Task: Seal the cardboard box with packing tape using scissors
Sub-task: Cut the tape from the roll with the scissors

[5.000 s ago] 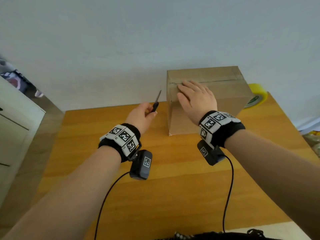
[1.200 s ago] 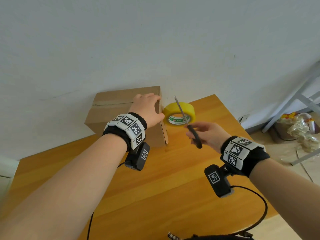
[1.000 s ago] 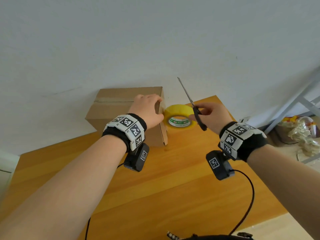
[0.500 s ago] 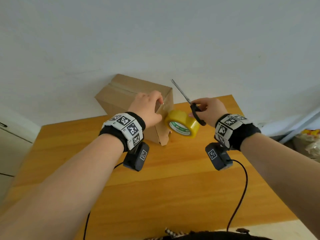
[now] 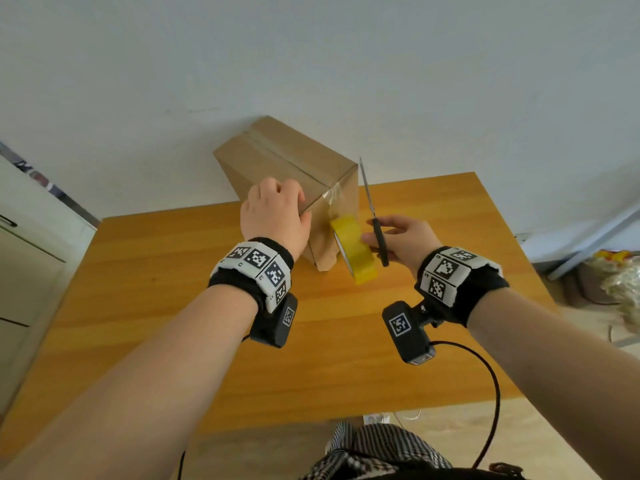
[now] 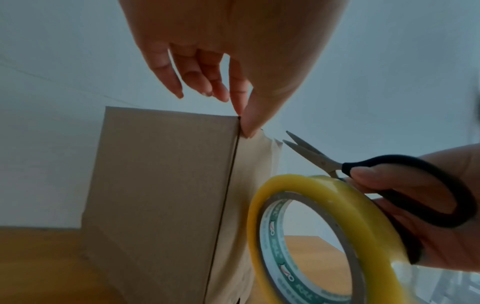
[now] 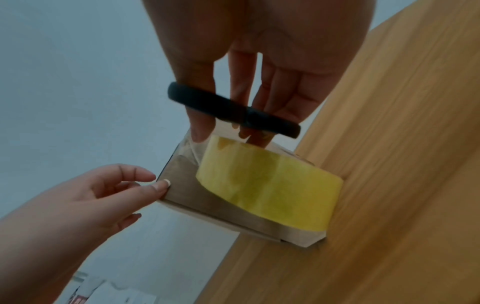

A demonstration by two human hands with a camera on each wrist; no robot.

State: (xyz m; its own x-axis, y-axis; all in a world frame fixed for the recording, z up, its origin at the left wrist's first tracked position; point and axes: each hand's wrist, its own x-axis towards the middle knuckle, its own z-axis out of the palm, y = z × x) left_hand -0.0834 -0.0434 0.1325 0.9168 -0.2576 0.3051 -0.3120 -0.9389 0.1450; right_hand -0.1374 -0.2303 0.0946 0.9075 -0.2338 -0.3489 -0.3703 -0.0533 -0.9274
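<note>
A brown cardboard box (image 5: 287, 174) stands at the back of the wooden table (image 5: 173, 289), one corner turned toward me. My left hand (image 5: 298, 211) pinches its near top edge (image 6: 242, 121) with thumb and forefinger. From that edge a clear strip of tape runs down the box's side to the yellow tape roll (image 5: 353, 252), which is off the table against the box (image 7: 182, 185). My right hand (image 5: 381, 233) has its thumb and fingers through the black handles of the scissors (image 6: 389, 185), fingertips on the roll (image 7: 267, 185). The blades point up, slightly apart.
A plain wall rises right behind the box. White cabinet (image 5: 20, 265) stands left of the table. On the floor at the right are a metal frame (image 5: 588, 237) and plastic bags (image 5: 620, 282). Camera cables hang from both wrists over the table's near edge.
The scissors passed from my left hand to my right. The right hand then picked the roll off the table and drew it down the box's side. The box turned corner-on.
</note>
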